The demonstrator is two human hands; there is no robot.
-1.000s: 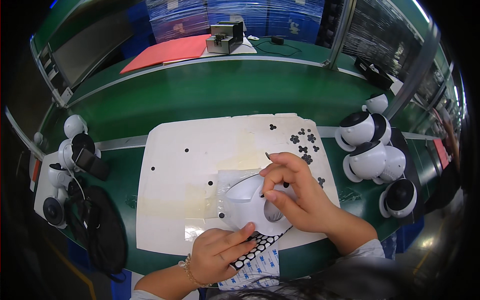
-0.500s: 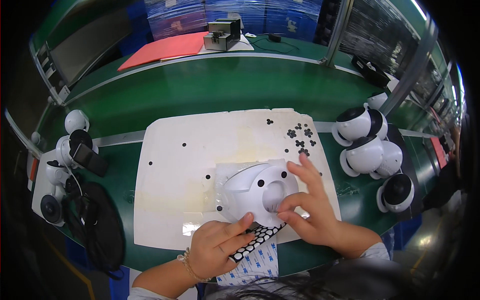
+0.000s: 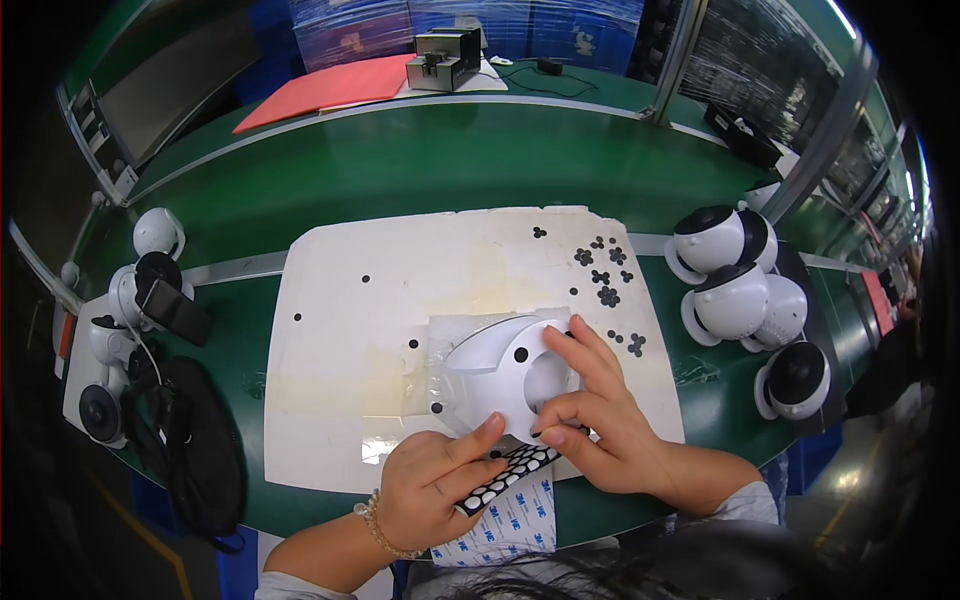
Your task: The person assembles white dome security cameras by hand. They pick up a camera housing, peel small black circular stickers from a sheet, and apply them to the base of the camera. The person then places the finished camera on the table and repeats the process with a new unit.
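Note:
A white curved plastic housing (image 3: 490,375) with a large round opening lies on a translucent foam pad (image 3: 437,335). A black round pad (image 3: 521,355) sits on its face. My left hand (image 3: 437,478) is closed on a black sheet with white circles (image 3: 512,474), one fingertip resting at the housing's lower edge. My right hand (image 3: 605,425) is at the housing's lower right, thumb and index finger pinched on a small black dot (image 3: 537,434). Its other fingers extend over the right side of the housing. White backing paper with blue print (image 3: 510,520) lies below the sheet.
A worn white board (image 3: 340,380) covers the middle of the green bench, with several loose black dots (image 3: 608,296) at its upper right. White round cameras (image 3: 735,300) stand at the right. At the left are more cameras (image 3: 155,232), a phone (image 3: 178,312) and a black bag (image 3: 205,440).
My right hand has come slightly down and left, its pinched fingers now at the housing's lower edge. Its raised fingers have lowered onto the housing's right side. My left hand has barely moved.

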